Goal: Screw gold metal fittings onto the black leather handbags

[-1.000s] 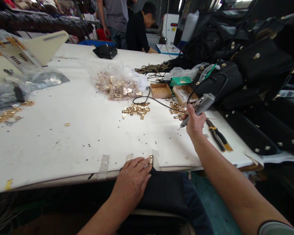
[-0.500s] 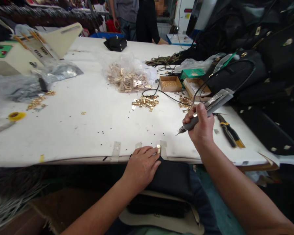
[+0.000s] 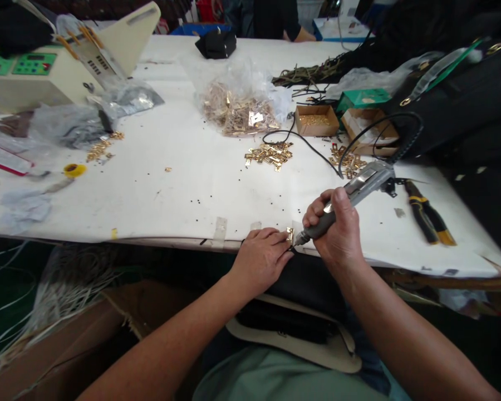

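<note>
One grip, our right hand (image 3: 338, 228), wraps round a corded rotary tool (image 3: 368, 182), its tip slanting down-left to the gold plate (image 3: 290, 234) at the counter's (image 3: 183, 195) edge; our left hand (image 3: 264, 257), nearer, touches that plate, whether pinching we cannot tell.

the left hand (image 3: 263, 256) lies over the edge of the white table (image 3: 183, 209), its fingertips at a small gold plate (image 3: 290, 233). the right hand (image 3: 338, 228) grips a slanting grey power tool (image 3: 365, 181), its tip right beside the plate and the left hand. black material (image 3: 317, 284) hangs below, near the lap. yellow-and-black pliers (image 3: 428, 214) lie to the right. farther back are a heap of gold plates (image 3: 269, 155), a clear plastic bag (image 3: 244, 114) of metal parts and a small cardboard box (image 3: 316, 130). a yellow tape roll (image 3: 74, 170) sits at the left.
</note>
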A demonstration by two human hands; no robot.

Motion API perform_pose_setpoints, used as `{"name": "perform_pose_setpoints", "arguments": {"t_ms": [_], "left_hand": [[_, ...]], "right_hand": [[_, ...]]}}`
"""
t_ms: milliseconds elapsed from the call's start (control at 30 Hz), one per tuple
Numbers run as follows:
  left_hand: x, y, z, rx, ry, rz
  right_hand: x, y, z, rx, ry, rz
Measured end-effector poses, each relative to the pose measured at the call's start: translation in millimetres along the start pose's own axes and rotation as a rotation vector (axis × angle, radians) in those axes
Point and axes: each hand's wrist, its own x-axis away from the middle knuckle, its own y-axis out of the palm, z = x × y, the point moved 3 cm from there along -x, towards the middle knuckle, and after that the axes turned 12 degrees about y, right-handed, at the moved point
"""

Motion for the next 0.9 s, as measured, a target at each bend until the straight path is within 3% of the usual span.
{"name": "perform_pose_setpoints", "arguments": {"t_ms": [900], "left_hand": [[1.2,0.2,-0.5,-0.009,0.002,0.015]], "right_hand": [[3.6,9.9,2.4,0.005,0.02,-0.011]]}}
